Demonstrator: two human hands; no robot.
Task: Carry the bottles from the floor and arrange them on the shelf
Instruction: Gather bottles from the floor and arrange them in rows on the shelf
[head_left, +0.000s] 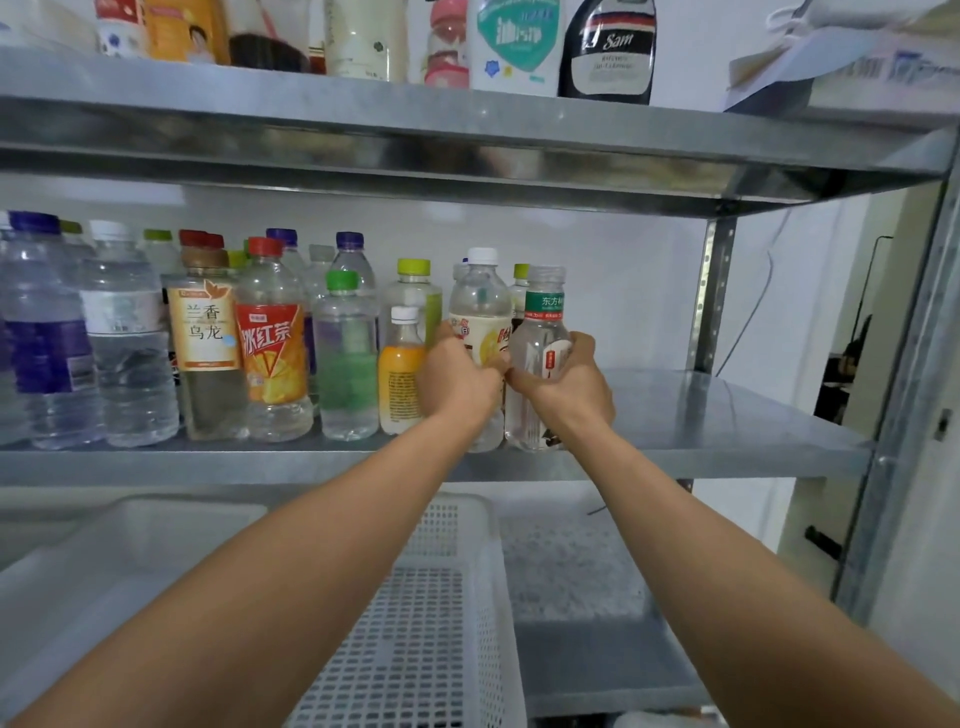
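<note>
While the left hand (457, 382) curls round the cream-labelled bottle (480, 296) and the right hand (569, 384) curls round the green-labelled bottle (543, 322), both stand side by side on the middle shelf (727, 415), at the row's 3 o'clock end. A jerky release may tip either toward 9 o'clock, toppling the orange bottle (400, 379).

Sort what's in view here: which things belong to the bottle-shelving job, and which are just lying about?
Job: left hand gripping white-capped bottle; right hand gripping green-labelled bottle; middle shelf.
Lying about: white basket; black Sam bottle.
</note>
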